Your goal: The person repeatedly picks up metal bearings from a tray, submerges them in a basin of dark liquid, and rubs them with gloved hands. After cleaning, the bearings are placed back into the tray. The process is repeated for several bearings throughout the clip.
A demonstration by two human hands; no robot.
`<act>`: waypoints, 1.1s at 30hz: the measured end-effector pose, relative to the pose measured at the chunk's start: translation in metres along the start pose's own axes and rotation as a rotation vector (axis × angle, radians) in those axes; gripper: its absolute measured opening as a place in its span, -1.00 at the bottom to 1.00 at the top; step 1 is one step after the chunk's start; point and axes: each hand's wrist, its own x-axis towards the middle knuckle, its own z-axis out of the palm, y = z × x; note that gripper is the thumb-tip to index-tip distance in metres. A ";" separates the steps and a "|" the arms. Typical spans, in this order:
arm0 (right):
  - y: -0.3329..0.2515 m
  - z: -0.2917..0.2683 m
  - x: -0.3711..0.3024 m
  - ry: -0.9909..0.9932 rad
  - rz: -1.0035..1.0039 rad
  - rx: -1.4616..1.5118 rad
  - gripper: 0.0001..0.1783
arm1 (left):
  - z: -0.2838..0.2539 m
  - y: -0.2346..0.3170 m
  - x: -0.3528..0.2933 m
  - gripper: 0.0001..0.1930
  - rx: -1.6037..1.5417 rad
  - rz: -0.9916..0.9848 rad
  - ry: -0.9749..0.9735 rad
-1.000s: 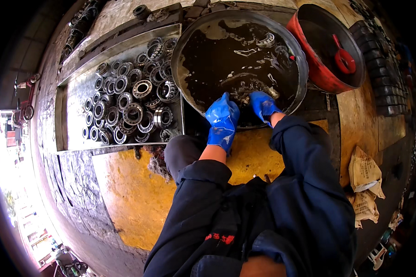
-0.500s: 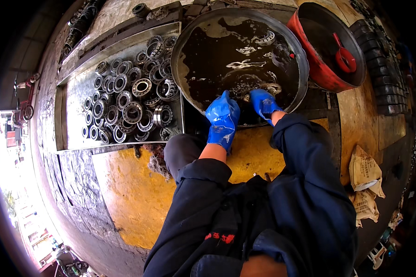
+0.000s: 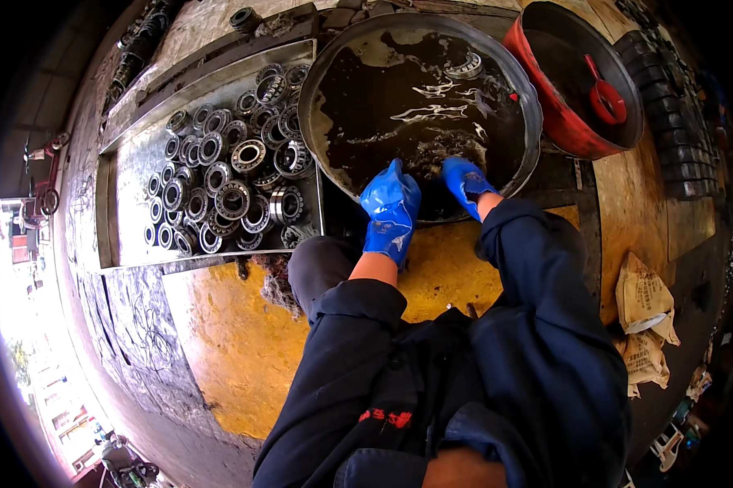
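Observation:
A round metal basin (image 3: 308, 134) holds dark, murky liquid with ripples across it. Over its near rim reaches my left hand (image 3: 391, 199), in a blue rubber glove, fingers curled closed and thumb pointing forward. Just to the right, my gloved right hand (image 3: 464, 180) is curled too, its fingertips down at the liquid. What either hand grips is hidden by the gloves and the dark liquid. A roller bearing (image 3: 464, 67) lies partly out of the liquid at the basin's far right. A small red piece (image 3: 514, 97) shows near the right wall.
Left of the basin, a shallow metal tray (image 3: 126, 163) carries many bearings (image 3: 233, 199). At the right stands a red tub (image 3: 537, 89) with a red ladle (image 3: 606, 102) inside. Beyond it sits a row of dark blocks (image 3: 663, 122). Paper sacks (image 3: 645, 301) lie on the right.
Both hands stay almost in place at the near rim; the right hand has shifted only slightly. The ripples on the liquid have changed shape.

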 end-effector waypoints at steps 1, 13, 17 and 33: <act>-0.012 -0.004 -0.010 -0.001 0.072 0.116 -0.68 | -0.002 -0.001 0.000 -0.61 0.008 -0.015 -0.014; -0.067 -0.023 0.024 -0.356 -0.186 -0.596 -0.57 | 0.004 -0.007 -0.001 -0.62 0.021 -0.001 0.019; -0.048 -0.068 -0.017 -0.051 0.018 -0.075 -0.52 | -0.002 -0.001 0.001 -0.61 0.042 -0.070 -0.062; -0.020 -0.095 -0.071 0.257 0.090 1.153 -0.56 | 0.015 -0.007 0.005 -0.64 0.173 -0.033 -0.052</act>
